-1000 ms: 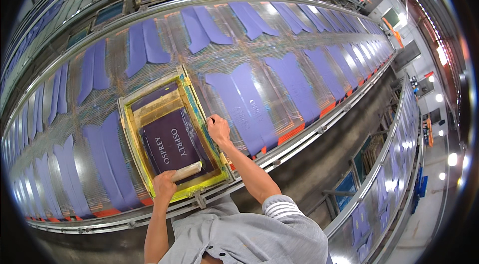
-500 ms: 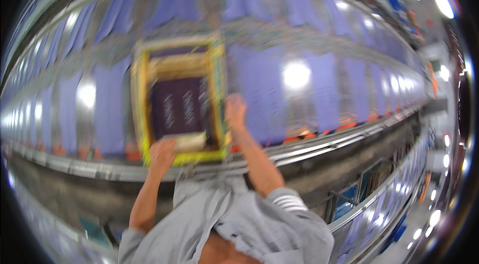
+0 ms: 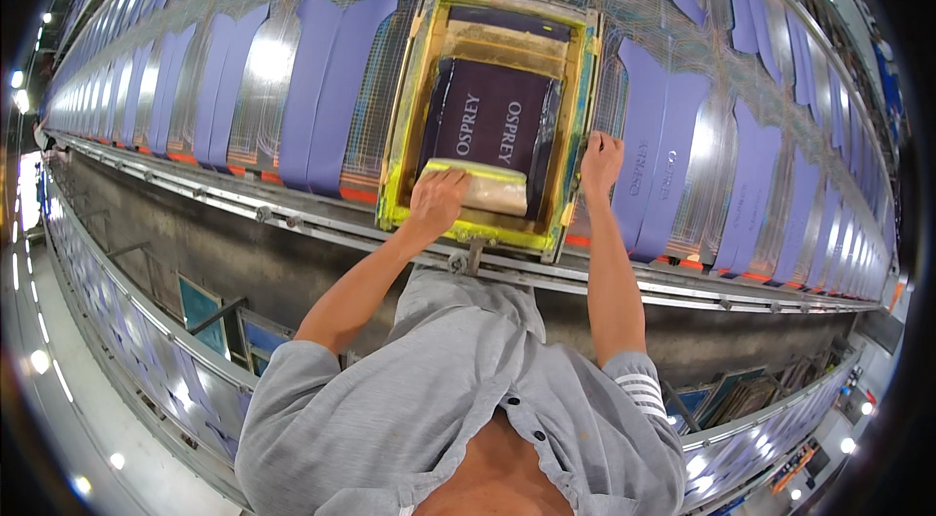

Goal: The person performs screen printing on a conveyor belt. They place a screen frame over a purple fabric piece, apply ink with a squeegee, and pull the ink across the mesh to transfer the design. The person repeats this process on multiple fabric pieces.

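Note:
A yellow-stained screen printing frame (image 3: 396, 165) lies across the table in front of me. Its dark mesh (image 3: 495, 107) shows pale lettering inside a wet-looking border. At the near end of the mesh rests a wide, pale squeegee (image 3: 499, 192). My left hand (image 3: 441, 198) is closed over the left end of this squeegee. Against the frame's outer right side is my right hand (image 3: 603, 163), its fingers curled at the edge; the fingertips are partly hidden.
Purple fabric pieces (image 3: 336, 92) lie in rows along the long, shiny table. Right of the frame, some pieces (image 3: 663, 146) carry pale print. A metal rail (image 3: 292, 221) edges the table near me. Other frames (image 3: 207, 316) stand below a second table behind me.
The view has swung, so the frame now appears further right and tilted, and the picture is sharper. Both hands remain at the squeegee and the frame's right side.

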A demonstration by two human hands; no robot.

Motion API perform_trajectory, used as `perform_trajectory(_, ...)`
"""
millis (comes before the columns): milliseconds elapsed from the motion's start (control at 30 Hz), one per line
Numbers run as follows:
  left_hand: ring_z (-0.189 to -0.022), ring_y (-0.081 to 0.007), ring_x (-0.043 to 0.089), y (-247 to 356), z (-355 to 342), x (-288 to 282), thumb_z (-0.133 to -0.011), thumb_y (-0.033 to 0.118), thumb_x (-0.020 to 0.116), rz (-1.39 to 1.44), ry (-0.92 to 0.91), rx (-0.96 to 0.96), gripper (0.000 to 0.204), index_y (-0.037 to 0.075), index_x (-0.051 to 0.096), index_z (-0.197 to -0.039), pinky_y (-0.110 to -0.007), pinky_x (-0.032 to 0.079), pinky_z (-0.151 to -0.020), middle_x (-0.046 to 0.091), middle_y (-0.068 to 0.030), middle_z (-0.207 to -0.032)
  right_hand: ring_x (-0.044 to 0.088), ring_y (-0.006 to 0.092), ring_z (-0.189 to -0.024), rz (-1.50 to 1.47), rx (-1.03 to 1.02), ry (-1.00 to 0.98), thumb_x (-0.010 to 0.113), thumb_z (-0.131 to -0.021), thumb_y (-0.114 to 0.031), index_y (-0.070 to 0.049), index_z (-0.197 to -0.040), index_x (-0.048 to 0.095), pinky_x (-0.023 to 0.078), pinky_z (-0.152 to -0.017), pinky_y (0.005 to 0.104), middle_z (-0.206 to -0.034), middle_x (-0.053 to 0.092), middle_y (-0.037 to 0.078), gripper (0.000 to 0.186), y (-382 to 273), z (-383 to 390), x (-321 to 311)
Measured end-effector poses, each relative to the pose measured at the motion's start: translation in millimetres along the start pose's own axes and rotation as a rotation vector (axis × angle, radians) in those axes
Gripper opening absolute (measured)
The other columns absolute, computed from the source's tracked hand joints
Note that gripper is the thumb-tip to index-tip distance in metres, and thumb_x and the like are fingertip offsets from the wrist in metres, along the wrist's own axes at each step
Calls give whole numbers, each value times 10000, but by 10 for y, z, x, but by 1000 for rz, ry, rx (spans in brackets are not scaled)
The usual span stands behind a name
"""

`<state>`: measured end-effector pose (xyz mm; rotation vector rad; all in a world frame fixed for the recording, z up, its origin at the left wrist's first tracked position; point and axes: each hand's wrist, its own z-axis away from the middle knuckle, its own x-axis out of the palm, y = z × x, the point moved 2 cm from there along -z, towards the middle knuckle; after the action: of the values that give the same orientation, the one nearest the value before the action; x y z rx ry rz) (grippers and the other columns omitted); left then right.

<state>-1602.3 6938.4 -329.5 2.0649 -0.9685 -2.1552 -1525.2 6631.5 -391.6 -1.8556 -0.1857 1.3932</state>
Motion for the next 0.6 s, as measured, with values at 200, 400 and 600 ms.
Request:
perform_trajectory(200,-794,-366,686,-430,-1466,-71,-728,12,603,7,34,-25,277,77,758,-949,-477,538,-747,712,-173,-855,601,297,-1051,-180,-553,-378,681,-861,-238,-67,-1037,729,453,-936,449,-1038,666,131,250,-1173,-350,-69)
perform_trajectory(400,-758,-377,686,-615,-2340,-226,-749,77,608,-84,-190,-35,111,62,718,-742,-481,537,-681,679,-190,-752,629,296,-1008,364,-695,-703,683,-771,-120,-77,-914,698,462,-923,445,-963,660,101,150,-1594,-864,440)
perform_trajectory(600,-826,-340,693,-524,-1416,20,-740,36,611,-22,-65,-66,230,88,742,-923,-462,546,-725,723,-125,-912,616,296,-937,233,-814,-537,623,-720,-49,-59,-841,659,460,-940,472,-882,612,104,127,-1325,-65,388)
